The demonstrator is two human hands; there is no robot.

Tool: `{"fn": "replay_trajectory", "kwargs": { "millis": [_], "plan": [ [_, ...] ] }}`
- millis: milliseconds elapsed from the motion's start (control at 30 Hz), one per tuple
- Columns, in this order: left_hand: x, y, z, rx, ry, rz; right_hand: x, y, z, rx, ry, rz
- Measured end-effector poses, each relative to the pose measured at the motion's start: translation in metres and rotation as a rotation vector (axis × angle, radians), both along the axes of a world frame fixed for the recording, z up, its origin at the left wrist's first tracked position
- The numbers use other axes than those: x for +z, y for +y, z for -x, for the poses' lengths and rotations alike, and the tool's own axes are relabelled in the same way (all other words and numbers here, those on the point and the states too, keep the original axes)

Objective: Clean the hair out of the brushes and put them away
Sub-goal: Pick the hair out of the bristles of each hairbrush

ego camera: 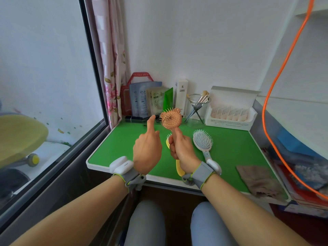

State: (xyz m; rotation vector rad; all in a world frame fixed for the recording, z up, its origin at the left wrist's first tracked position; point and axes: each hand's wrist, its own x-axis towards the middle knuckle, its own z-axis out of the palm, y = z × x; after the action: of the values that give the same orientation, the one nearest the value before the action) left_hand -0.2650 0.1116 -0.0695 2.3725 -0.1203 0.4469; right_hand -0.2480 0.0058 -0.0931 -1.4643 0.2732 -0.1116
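My right hand [181, 148] grips the handle of a pink bear-shaped brush [171, 118], held upright above the green table [234, 151] with its bristles facing left. My left hand [147, 150] is just left of the brush head, index finger stretched up toward the bristles, other fingers curled, holding nothing. A little dark hair sits among the pink bristles. A yellow brush [179, 168] lies on the table, mostly hidden under my right hand. A grey-and-white oval brush [203, 142] lies bristles up to the right.
Sachets [142, 98], a white bottle box [181, 96], a glass holder with makeup brushes [197, 105] and an open white box [230, 112] line the back wall. A brown cloth [257, 180] lies at the table's front right. An orange cable [276, 77] hangs on the right.
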Motion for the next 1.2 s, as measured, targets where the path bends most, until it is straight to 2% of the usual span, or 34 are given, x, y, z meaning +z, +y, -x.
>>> {"fn": "replay_trajectory", "kwargs": {
  "millis": [533, 733, 933, 1067, 1200],
  "plan": [
    [0.004, 0.001, -0.003, 0.008, -0.038, -0.009, -0.001, 0.003, 0.0, 0.012, -0.004, 0.008],
    [-0.009, 0.001, 0.002, -0.016, 0.0, -0.042, -0.001, 0.0, -0.004, -0.013, -0.01, 0.01],
    [-0.001, 0.002, -0.01, 0.0, -0.057, -0.022, -0.004, 0.001, -0.003, 0.016, 0.017, 0.023],
    [-0.007, 0.002, -0.003, -0.043, -0.112, -0.096, -0.002, -0.001, -0.006, -0.034, 0.018, -0.021],
    [-0.013, 0.004, -0.002, -0.074, -0.08, -0.147, 0.0, 0.0, -0.006, -0.018, 0.008, -0.001]
  ]
}}
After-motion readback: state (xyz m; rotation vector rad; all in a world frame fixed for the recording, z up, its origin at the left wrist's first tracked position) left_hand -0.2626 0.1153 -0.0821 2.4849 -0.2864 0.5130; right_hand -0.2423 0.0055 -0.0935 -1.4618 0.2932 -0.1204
